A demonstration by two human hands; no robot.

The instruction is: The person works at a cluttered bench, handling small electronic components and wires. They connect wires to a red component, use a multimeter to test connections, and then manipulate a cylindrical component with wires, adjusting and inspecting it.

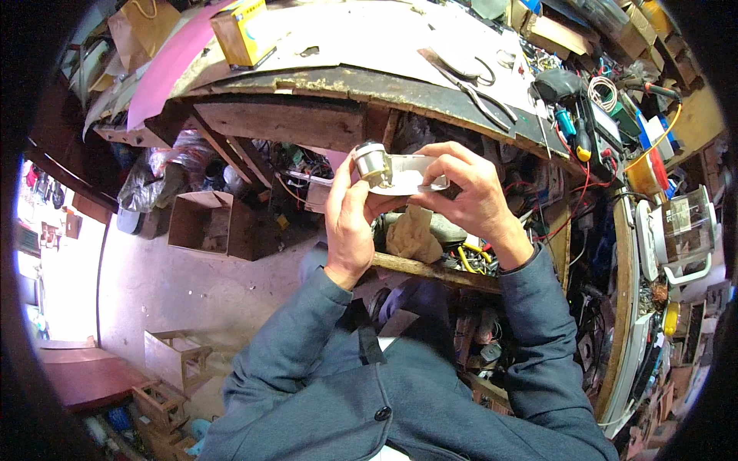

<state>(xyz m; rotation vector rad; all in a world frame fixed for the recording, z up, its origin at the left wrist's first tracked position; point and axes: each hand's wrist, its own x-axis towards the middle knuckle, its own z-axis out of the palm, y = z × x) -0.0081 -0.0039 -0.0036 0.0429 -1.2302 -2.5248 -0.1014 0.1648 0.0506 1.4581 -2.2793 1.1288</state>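
Observation:
Between my two hands, above an open drawer, is an opened white plastic housing [407, 170]. A small silver cylinder with a dark cap, which looks like a motor [372, 163], sits at its left end. My left hand [350, 225] is closed on that end, with the thumb in front and the fingers partly hidden behind. At the other end, my right hand [467, 189] grips the housing, its fingers curled over the rim and inside. Small yellowish parts show beside the cylinder; their detail is too small to make out.
Pliers [480, 96] and a yellow box [244, 34] lie on the worktable [346, 50]. The drawer [430, 270] below my hands holds crumpled brown paper [413, 234] and yellow-handled tools [470, 257]. Screwdrivers, wires and a multimeter-like device crowd the right. A cardboard box [201, 224] stands on the floor.

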